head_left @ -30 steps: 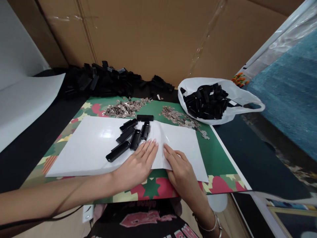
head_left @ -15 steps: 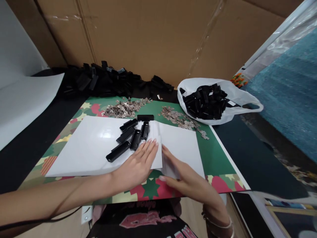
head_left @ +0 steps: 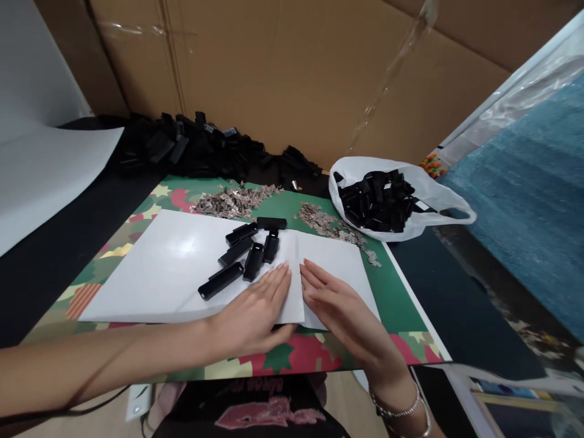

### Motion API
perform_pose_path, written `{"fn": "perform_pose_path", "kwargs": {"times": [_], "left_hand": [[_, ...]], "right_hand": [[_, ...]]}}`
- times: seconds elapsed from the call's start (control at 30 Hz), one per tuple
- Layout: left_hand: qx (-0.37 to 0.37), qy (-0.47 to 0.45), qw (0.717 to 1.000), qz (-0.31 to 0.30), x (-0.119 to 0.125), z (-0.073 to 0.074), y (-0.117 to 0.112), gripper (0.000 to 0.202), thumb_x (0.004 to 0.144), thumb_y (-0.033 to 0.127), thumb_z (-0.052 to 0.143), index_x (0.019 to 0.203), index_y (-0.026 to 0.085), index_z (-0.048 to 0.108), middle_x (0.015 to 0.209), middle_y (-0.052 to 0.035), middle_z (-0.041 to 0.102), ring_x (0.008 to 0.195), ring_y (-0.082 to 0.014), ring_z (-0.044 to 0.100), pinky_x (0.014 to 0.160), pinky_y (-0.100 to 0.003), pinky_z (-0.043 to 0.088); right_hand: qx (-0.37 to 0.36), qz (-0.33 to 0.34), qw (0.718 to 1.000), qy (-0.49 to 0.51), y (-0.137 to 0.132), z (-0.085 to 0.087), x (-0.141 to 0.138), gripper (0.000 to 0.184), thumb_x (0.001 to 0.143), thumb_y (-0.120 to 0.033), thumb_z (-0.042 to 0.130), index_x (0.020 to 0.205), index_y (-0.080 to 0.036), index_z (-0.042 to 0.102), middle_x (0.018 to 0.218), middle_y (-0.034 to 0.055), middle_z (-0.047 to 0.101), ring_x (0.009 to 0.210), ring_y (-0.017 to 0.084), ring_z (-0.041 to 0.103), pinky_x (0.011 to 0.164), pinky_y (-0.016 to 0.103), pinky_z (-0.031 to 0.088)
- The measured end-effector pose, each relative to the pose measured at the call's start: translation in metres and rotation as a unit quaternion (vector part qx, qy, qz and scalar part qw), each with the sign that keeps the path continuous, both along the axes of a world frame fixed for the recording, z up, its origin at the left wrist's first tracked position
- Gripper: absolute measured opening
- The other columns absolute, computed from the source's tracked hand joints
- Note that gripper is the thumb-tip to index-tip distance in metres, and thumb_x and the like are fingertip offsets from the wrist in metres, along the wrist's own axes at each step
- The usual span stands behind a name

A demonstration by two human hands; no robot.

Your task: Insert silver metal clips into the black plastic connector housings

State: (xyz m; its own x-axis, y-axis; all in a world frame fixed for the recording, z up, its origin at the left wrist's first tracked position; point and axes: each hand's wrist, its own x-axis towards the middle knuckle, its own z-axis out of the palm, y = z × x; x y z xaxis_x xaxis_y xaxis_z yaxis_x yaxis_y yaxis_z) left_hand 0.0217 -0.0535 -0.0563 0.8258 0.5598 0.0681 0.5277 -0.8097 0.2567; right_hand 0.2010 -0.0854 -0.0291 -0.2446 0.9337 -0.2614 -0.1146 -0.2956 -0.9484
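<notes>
Relative to the preceding frame, the thumb of the right hand [head_left: 340, 307] sits higher, close to its straight, uncurled fingers, beside a crease in the white paper [head_left: 150, 274]. Opposite, the left hand [head_left: 258, 307] lies flat on the paper, thumb spread, near six black cases [head_left: 221, 281]. Beneath the paper is a patterned mat [head_left: 406, 304]; metal pieces [head_left: 232, 202] lie beyond, left of a plastic bag [head_left: 435, 190].

There are six black cases [head_left: 221, 281], two metal-piece heaps [head_left: 235, 202] and one white bag [head_left: 438, 190]

Lettering [head_left: 260, 385] on the shirt [head_left: 255, 413] cannot be read.
</notes>
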Motion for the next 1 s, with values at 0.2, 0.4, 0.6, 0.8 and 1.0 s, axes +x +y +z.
{"fn": "perform_pose_path", "kwargs": {"times": [0.2,0.4,0.6,0.8,1.0], "left_hand": [[-0.053,-0.003,0.999,0.004,-0.002,0.002,-0.001,0.069,0.093,0.049,0.022,0.138,-0.002,0.027,0.146,-0.0247,0.021,0.137,-0.0286,0.015,0.111,-0.04,0.022],[-0.043,-0.025,0.998,0.027,-0.002,-0.005,0.0,0.058,0.094,0.035,0.03,0.139,0.0,0.024,0.149,-0.0219,0.014,0.138,-0.0275,0.015,0.108,-0.038,0.028],[0.011,-0.003,0.999,0.038,-0.001,-0.004,-0.001,0.062,0.092,0.04,0.036,0.138,-0.001,0.027,0.148,-0.0217,0.017,0.134,-0.0282,0.027,0.104,-0.038,0.032],[0.055,0.032,0.997,0.044,0.0,-0.003,-0.003,0.064,0.093,0.045,0.029,0.139,0.001,0.026,0.148,-0.0217,0.016,0.137,-0.0307,0.018,0.102,-0.042,0.029],[0.041,0.046,0.996,0.064,0.0,0.0,-0.005,0.068,0.09,0.045,0.032,0.143,0.004,0.019,0.148,-0.0187,0.022,0.136,-0.0388,0.012,0.101,-0.05,0.028]], "right_hand": [[-0.038,-0.063,0.997,0.024,-0.009,-0.006,-0.012,0.073,0.08,-0.018,0.059,0.143,-0.024,0.023,0.151,0.0016,0.013,0.138,0.015,0.017,0.113,0.033,0.017],[-0.049,-0.108,0.992,0.05,-0.015,-0.012,-0.019,0.075,0.078,-0.019,0.063,0.142,-0.023,0.025,0.15,0.0012,0.018,0.138,0.016,0.02,0.114,0.033,0.017],[-0.039,-0.136,0.988,0.067,-0.021,-0.011,-0.023,0.068,0.078,-0.017,0.063,0.138,-0.028,0.034,0.148,-0.0027,0.024,0.138,0.017,0.02,0.114,0.035,0.019],[-0.003,-0.122,0.992,0.024,-0.025,-0.015,-0.025,0.06,0.083,-0.02,0.058,0.137,-0.033,0.035,0.148,-0.0058,0.025,0.138,0.017,0.019,0.114,0.037,0.02],[0.039,-0.135,0.988,-0.061,-0.025,-0.023,-0.033,0.058,0.084,-0.021,0.054,0.137,-0.033,0.035,0.147,-0.0066,0.027,0.137,0.018,0.021,0.115,0.039,0.016]]}}
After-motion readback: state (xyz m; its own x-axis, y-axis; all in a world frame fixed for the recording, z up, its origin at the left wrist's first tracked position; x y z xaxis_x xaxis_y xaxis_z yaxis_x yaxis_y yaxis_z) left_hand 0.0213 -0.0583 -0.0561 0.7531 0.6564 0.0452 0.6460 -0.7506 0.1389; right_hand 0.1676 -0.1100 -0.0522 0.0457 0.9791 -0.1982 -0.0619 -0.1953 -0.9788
